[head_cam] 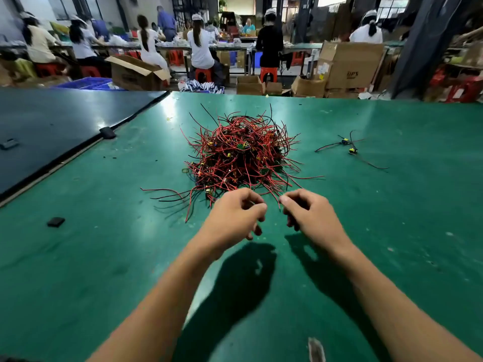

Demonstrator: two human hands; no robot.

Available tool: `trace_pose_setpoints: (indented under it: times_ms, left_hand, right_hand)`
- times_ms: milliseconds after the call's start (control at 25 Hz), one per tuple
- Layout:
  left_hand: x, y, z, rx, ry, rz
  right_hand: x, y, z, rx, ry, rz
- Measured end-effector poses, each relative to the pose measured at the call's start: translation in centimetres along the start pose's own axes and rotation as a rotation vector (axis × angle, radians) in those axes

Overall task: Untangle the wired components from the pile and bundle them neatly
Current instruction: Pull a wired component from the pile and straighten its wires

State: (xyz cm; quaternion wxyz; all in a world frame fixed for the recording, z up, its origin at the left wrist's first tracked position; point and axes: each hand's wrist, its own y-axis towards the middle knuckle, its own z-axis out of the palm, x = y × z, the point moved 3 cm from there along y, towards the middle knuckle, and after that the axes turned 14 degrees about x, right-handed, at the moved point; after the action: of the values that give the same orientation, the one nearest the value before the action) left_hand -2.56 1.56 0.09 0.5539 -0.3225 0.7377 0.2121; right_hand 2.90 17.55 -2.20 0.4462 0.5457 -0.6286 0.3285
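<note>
The pile (240,152) of red and black wired components sits in the middle of the green desk (392,231), with strands splaying out on every side. Both hands are raised over its near edge. The left hand (235,214) and the right hand (309,212) are close together, fingers curled in and thumbs drawn towards the forefingers.

From where I stand, the step looks like picking one lead out of the fringe. It would go best by choosing a strand that lies on top, following it back to its small yellow part, and drawing it out slowly along its own length. A sideways yank would probably drag the neighbours with it and tighten the knot.

The grip on each side is nearly closed, a pinch rather than a fist. A red wire runs from the pile right to the right thumb tip, but I cannot tell whether either hand really has a strand between its fingers.

A few freed components (349,147) lie well apart to the right, not yet bundled.
</note>
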Motion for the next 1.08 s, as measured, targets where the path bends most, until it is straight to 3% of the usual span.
trace_pose_setpoints:
  times_ms: [120,280,360,440,520,640,1080]
  left_hand:
    - [2.1,5.7,1.2,-0.197,0.128,-0.007]
    - [5.0,10.0,0.8,-0.348,0.190,0.028]
    - [5.4,11.2,0.4,-0.362,0.189,0.020]
    - [5.7,11.8,0.2,-0.356,0.156,0.013]
    - [5.6,11.9,0.2,-0.325,0.072,0.022]
    - [5.7,11.7,0.4,-0.276,0.029,0.038]
    - [5.1,9.8,1.2,-0.233,0.243,0.057]
  right_hand:
    - [-2.3,4.9,1.0,-0.268,-0.139,0.018]
    - [-4.9,9.2,0.4,-0.432,-0.160,-0.071]
    - [-5.1,11.1,-0.6,-0.528,-0.189,-0.125]
    - [-5.7,13.3,-1.6,-0.609,-0.218,-0.060]
    - [-6.5,15.5,-2.5,-0.543,-0.331,0.104]
    - [-7.2,16.8,-1.8,-0.284,-0.561,0.323]
    - [-3.2,11.0,-3.8,-0.378,-0.411,0.303]
